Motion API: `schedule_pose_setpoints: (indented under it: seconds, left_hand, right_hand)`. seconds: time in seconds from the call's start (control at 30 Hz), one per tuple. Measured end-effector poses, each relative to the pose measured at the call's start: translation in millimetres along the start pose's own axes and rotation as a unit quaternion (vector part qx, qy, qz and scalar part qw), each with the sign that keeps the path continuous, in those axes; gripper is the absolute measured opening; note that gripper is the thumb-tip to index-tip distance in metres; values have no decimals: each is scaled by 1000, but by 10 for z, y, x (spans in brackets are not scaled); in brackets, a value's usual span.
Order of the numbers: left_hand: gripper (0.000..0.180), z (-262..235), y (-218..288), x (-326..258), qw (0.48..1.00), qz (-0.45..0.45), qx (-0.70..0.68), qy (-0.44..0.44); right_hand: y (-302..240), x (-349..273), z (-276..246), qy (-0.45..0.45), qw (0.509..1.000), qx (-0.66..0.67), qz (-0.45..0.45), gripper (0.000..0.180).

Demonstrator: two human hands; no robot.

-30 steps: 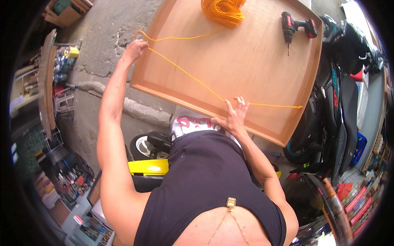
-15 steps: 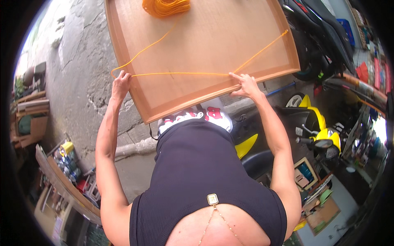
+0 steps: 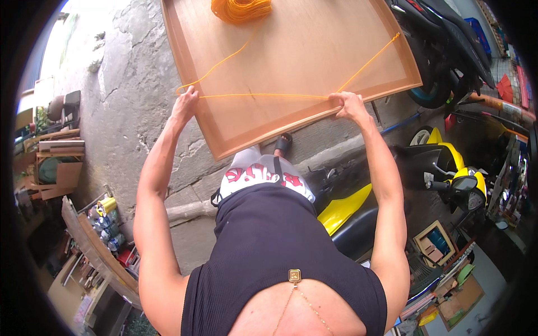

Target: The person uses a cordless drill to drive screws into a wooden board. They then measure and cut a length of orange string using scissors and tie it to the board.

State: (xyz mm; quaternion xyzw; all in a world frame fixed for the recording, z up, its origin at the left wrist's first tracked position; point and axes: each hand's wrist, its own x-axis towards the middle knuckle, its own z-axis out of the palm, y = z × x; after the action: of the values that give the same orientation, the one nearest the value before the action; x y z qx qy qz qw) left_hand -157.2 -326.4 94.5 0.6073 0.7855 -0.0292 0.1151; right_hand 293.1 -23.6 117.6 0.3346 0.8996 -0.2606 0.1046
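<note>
A shallow, rimmed wooden tray (image 3: 291,56) lies ahead of me. Inside its far part rests a bundle of orange cord (image 3: 241,8). One length of the cord (image 3: 258,94) stretches across the tray between my hands, then slants from my right hand up to the right rim, where its end is fastened. My left hand (image 3: 185,105), at the tray's left rim, is closed on the cord, and a slack loop runs from there back to the bundle. Over the near rim, my right hand (image 3: 351,106) pinches the cord where it bends.
A black motorcycle (image 3: 443,45) stands just right of the tray, and a yellow-and-black scooter (image 3: 454,168) is close by my right arm. Wood pieces (image 3: 59,157) are stacked at the left. Cracked concrete (image 3: 129,67) lies beyond my left hand.
The tray and both hands appear farther right in the picture, as the view has shifted. My right hand's fingers have drawn in closer on the cord. The left hand keeps its hold.
</note>
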Motion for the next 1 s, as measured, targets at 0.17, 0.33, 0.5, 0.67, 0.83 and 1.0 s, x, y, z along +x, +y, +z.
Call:
schedule_pose_setpoints:
  seconds: [0.17,0.33,0.5,0.67,0.83,1.0]
  left_hand:
    - [16,223,-261,12,997,56,49,-13]
    - [18,-112,-57,69,998,66,-2,-20]
    - [14,-616,-30,71,946,231,-199,111]
    - [19,-893,-396,179,898,127,-402,-130]
    - [18,-1110,-740,341,871,218,-393,-196]
    - [13,-1329,-1250,572,850,381,-364,-10]
  right_hand:
    - [-116,55,-17,-39,998,-21,43,71]
    - [-1064,56,-242,73,983,-165,33,70]
    - [-2965,711,380,225,954,-5,-199,27]
    - [-3745,977,670,203,968,13,-149,17]
    - [-4005,904,502,234,958,96,-133,10]
    - [-3882,750,278,320,920,220,-49,6]
